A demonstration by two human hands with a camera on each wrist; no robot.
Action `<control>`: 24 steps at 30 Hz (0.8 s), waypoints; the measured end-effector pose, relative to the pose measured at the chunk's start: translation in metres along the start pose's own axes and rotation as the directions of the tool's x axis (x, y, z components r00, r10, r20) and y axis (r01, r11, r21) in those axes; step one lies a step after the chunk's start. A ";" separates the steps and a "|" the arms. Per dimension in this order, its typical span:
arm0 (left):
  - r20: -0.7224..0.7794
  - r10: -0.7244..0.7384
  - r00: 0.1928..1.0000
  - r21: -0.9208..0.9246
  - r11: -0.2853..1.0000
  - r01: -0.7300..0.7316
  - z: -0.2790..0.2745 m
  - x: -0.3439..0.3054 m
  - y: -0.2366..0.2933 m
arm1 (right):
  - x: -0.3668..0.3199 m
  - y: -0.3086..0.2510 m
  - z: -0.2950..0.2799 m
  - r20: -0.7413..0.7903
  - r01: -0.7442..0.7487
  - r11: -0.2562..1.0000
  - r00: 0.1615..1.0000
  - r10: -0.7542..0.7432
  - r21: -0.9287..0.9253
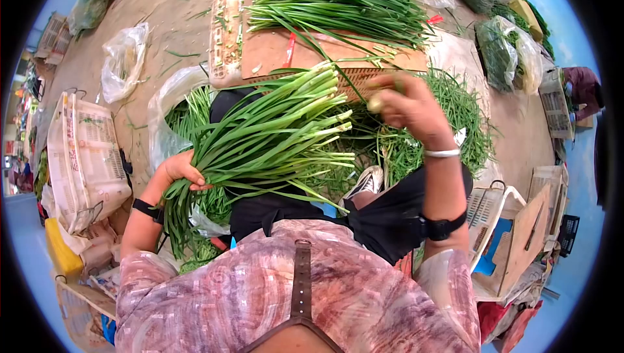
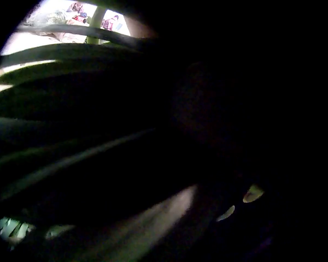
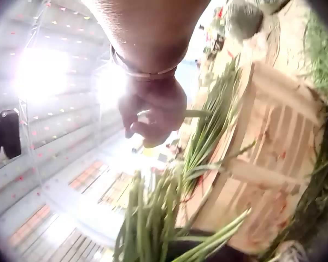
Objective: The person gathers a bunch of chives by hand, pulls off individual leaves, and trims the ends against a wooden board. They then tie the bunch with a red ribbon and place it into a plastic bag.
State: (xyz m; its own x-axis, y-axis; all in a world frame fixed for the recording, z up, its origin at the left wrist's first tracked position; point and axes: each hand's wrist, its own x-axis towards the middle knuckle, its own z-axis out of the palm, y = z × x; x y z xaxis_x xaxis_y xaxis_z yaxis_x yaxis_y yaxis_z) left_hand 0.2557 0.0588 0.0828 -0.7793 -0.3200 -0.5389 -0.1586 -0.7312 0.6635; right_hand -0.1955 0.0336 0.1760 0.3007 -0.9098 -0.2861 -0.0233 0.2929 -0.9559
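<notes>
My left hand (image 1: 182,170) grips a thick bunch of garlic chives (image 1: 273,126) by the leafy end, thumb over the leaves. The pale cut ends fan out to the right, above my lap. My right hand (image 1: 416,109) is raised just beyond those ends, its fingers curled and blurred. A single green chive stalk (image 3: 197,113) sticks out from the right hand in the right wrist view. Dark leaves (image 2: 60,82) fill most of the left wrist view, where the left hand is lost in shadow.
Another pile of chives (image 1: 338,9) lies on a board (image 1: 260,54) over an upturned crate in front. Loose green trimmings (image 1: 455,119) heap up at the right. A plastic bag (image 1: 162,113) of greens stands left of my knees; white crates (image 1: 88,158) flank both sides.
</notes>
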 end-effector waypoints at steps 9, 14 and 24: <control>-0.012 0.036 0.999 0.047 0.998 -0.036 0.001 -0.004 -0.005 | 0.001 0.027 0.000 -0.095 0.163 0.950 0.985 -0.142 0.268; -0.033 0.052 0.998 0.026 0.998 -0.051 0.005 -0.008 -0.005 | -0.017 0.058 -0.089 -0.408 -0.352 0.453 0.912 -0.028 -0.819; -0.061 0.077 0.995 0.109 0.992 -0.070 0.015 0.000 0.003 | 0.055 0.021 0.080 0.046 0.098 0.297 0.983 -0.177 -0.950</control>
State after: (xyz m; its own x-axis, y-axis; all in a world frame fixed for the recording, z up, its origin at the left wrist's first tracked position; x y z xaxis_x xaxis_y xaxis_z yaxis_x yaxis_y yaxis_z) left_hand 0.2462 0.0657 0.0931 -0.7507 -0.4111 -0.5171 -0.1693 -0.6369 0.7521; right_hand -0.1034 0.0128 0.1451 0.3438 -0.9327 -0.1090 -0.8831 -0.2817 -0.3751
